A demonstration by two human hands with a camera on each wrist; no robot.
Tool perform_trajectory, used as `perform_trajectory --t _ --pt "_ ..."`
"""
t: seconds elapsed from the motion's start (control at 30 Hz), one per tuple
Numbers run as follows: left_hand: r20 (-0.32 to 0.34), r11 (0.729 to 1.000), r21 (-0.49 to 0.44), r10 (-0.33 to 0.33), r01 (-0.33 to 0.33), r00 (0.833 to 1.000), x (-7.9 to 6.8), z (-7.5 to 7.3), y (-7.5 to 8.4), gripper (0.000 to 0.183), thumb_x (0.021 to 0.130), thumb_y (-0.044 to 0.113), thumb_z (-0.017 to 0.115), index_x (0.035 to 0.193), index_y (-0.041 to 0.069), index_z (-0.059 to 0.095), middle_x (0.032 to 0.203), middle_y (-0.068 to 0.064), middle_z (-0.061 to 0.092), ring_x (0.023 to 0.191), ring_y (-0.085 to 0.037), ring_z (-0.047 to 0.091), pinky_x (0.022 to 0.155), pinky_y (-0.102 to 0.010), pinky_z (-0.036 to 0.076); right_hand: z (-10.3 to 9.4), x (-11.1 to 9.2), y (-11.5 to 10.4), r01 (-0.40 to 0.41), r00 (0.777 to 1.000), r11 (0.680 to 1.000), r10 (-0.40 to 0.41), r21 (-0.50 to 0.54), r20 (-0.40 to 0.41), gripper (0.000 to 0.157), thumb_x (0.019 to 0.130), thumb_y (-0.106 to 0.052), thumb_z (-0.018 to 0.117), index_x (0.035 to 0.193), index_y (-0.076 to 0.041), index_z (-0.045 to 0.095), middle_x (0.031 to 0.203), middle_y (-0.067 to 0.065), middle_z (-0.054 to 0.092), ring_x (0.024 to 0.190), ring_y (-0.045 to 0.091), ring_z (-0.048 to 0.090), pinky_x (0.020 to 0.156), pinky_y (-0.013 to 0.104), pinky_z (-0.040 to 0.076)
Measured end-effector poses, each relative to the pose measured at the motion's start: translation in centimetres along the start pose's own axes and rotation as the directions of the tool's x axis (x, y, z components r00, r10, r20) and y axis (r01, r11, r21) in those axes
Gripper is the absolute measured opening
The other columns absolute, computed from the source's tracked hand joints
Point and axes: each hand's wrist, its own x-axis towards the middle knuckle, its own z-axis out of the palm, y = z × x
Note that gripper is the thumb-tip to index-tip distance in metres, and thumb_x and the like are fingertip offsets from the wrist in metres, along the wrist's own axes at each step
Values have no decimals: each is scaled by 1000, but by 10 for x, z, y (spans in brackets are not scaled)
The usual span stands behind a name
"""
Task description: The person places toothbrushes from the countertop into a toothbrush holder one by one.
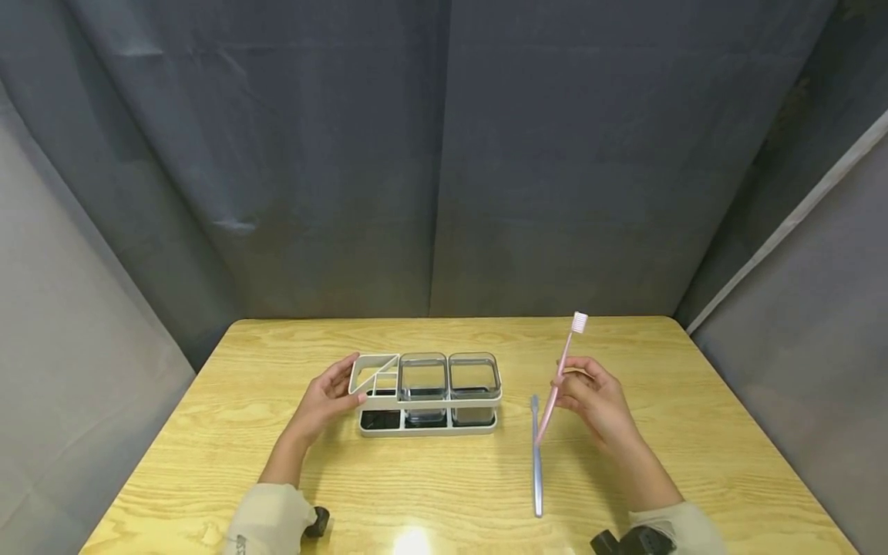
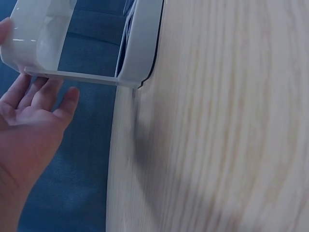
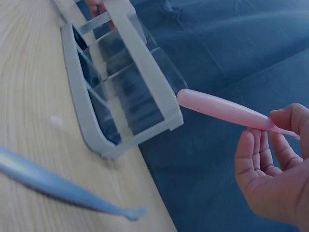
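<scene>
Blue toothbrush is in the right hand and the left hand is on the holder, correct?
Wrong brush: the right wrist view shows the right hand holding the pink toothbrush; the blue toothbrush lies on the table. The left hand is on the holder.

A pale holder point(image 1: 430, 404) stands upright on the table point(image 1: 243, 401), its left end between the thumb and fingers of the left hand point(image 1: 324, 399). Its upper rim has small divided slots at the left, 1 divider running diagonally, beside 2 clear, squarish cups point(image 1: 475, 393); the base is dark inside. To its right, the right hand point(image 1: 593, 397) pinches a pink toothbrush point(image 1: 548, 410) — tilted, bristles up, clear of the table. Near its handle end, a blue toothbrush point(image 1: 537, 462) lies flat, head pointing away from the person.
</scene>
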Motion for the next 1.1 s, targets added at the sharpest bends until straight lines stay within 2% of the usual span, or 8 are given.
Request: perform_trajectory --t 0.13,0.27,0.43,0.6,0.9,1.1 --pt "4 1000 -9 6 -6 1000 0 1 2 71 81 -5 66 142 -2 30 142 -24 34 131 -36 29 99 -25 34 8 4 -2 34 999 998 -35 43 13 17 89 8 53 104 0 52 84 5 57 74 15 59 69 29 55" --pt "8 1000 -25 5 -5 1000 1 0 4 71 80 -7 67 142 -3 31 141 -25 35 131 -40 27 99 -27 36 17 8 -4 64 998 996 -65 69 9 17 88 9 53 104 4 50 83 6 55 73 15 59 67 30 55" --pt "7 1000 -25 -8 8 1000 2 -1 3 71 79 -6 68 141 -2 33 139 -25 37 129 -35 33 99 -31 37 25 14 -8 58 998 997 -57 50 -33 16 87 8 54 103 4 49 84 5 52 72 14 57 65 27 55" --pt "-3 999 -39 -20 20 1000 3 0 3 70 78 -7 69 140 -1 35 139 -24 37 129 -34 34 95 -27 40 33 18 -11 67 997 996 -64 57 -52 14 88 9 55 99 1 52 85 4 54 73 13 58 66 27 55" --pt "15 999 4 -50 50 999 5 -3 8 72 79 -6 69 141 0 32 143 -22 32 131 -33 30 95 -27 41 53 27 -20 98 995 992 -95 77 -31 15 88 11 51 96 -1 51 85 6 54 74 14 59 66 28 56" --pt "21 997 11 -73 73 997 5 -3 7 72 79 -3 70 141 2 33 143 -21 31 132 -33 28 97 -29 39 65 32 -21 138 990 981 -135 134 -28 15 85 9 56 93 -3 52 82 8 53 71 15 59 62 28 56"
